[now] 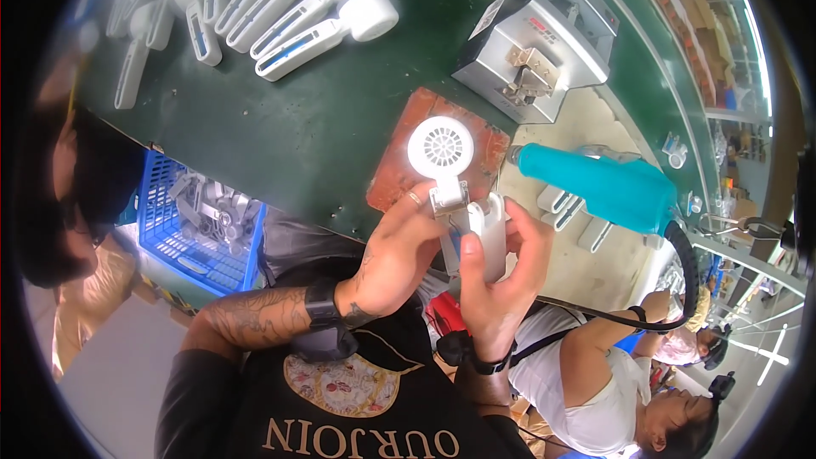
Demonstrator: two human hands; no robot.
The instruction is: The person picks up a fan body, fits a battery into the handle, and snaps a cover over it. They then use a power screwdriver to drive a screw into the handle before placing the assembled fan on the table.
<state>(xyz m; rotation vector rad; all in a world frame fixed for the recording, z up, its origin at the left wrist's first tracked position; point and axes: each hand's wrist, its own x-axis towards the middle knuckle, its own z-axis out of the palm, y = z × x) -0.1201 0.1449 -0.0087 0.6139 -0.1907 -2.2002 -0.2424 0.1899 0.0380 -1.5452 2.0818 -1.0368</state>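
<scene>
- Currently both hands are up at mid-frame, working close together over the near edge of the green tabletop (272,132).
- Left hand (393,255): forearm in from lower left, wrist banded in black, fingers reaching right. Pinching the white plastic fan's hinged neck; thumb mostly hidden, so exact grip unclear.
- Right hand (514,276): forearm nearly vertical from below, fingers up. Thumb on the near face of a rounded white plastic handle shell (490,234), other fingers curled round its right side. Clamped on it.
- White plastic fan with round slotted head (441,147): head above both hands, over the reddish-brown square board (398,161). Can't tell whether shell and neck are joined.
- Teal bottle-shaped tool with black cable (595,187): right of the board, near the right hand, not held.
- Grey boxy machine (544,34): beyond the board, upper right.
- More white fans (302,47): grouped upper left.
</scene>
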